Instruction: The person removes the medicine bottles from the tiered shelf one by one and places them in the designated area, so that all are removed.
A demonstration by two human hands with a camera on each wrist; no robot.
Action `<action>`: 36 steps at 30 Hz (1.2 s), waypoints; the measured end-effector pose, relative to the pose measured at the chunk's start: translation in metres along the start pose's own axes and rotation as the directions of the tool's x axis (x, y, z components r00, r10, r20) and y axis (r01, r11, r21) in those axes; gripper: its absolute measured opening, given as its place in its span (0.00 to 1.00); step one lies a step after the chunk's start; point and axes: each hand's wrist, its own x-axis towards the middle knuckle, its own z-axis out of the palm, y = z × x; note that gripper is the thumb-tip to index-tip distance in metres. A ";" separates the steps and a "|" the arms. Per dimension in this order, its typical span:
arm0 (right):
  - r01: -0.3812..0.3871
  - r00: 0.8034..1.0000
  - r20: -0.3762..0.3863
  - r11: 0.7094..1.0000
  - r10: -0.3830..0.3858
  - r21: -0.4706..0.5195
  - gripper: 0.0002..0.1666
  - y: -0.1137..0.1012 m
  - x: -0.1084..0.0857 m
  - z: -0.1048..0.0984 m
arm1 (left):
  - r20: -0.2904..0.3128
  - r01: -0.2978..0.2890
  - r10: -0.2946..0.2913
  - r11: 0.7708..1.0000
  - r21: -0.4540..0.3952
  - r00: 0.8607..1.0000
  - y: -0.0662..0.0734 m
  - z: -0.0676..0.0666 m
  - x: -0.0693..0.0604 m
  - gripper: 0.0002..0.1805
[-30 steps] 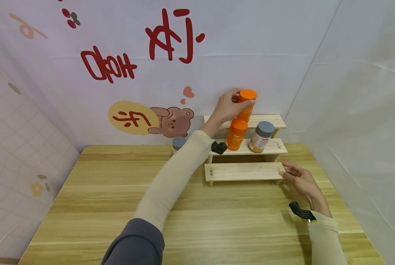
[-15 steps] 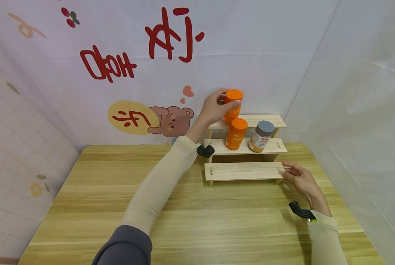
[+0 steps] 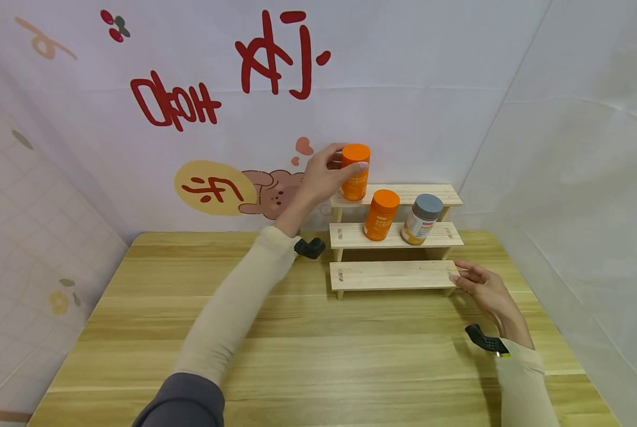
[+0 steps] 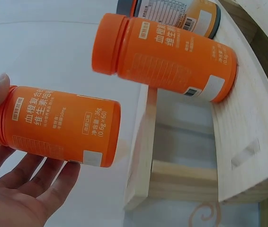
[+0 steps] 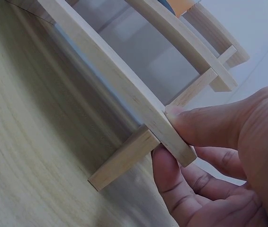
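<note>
My left hand [image 3: 324, 175] grips an orange bottle [image 3: 355, 173] with an orange lid, thumb on one side and fingers on the other. It is upright at the left end of the top tier of a stepped wooden shelf [image 3: 393, 276]; whether its base touches the board I cannot tell. A second orange bottle [image 4: 172, 56] stands on the middle tier. To its right is a grey-lidded bottle [image 3: 422, 219] with a white and yellow label. At the lowest tier's right end, my right hand [image 5: 214, 161] pinches the board between thumb and fingers.
The shelf stands near the back of a wood-grain table [image 3: 190, 284]. Behind it hangs a white wall sheet [image 3: 404, 89] with red characters and a printed bear. Another sheet [image 3: 580, 207] borders the table's right side.
My left hand has carried the orange bottle leftward along the top tier, from near its middle to its left end. My right hand stays on the lowest board.
</note>
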 end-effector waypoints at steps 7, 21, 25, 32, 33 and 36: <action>0.006 1.000 0.006 1.000 -0.006 0.028 0.43 -0.004 -0.004 -0.001 | -0.019 -0.029 0.028 0.999 -0.020 0.999 -0.001 -0.015 -0.012 0.27; -0.015 1.000 0.006 1.000 0.015 0.016 0.44 -0.005 -0.004 0.000 | -0.082 -0.002 -0.001 0.999 -0.038 0.997 -0.019 -0.040 -0.041 0.29; -0.032 0.999 0.006 0.999 0.032 -0.015 0.45 -0.005 -0.003 -0.001 | -0.099 0.002 -0.008 0.999 -0.053 0.995 -0.030 -0.049 -0.050 0.27; -0.032 0.999 0.012 0.999 0.032 -0.003 0.45 -0.004 -0.001 -0.001 | -0.134 0.039 -0.046 0.997 -0.060 0.990 -0.043 -0.068 -0.067 0.28; -0.029 0.999 0.014 1.000 0.029 0.004 0.45 -0.003 -0.001 -0.001 | -0.138 0.042 -0.051 0.997 -0.063 0.989 -0.044 -0.071 -0.069 0.28; -0.019 1.000 0.022 1.000 0.019 0.017 0.45 -0.003 -0.001 0.000 | -0.156 0.047 -0.056 0.997 -0.058 0.986 -0.048 -0.079 -0.075 0.30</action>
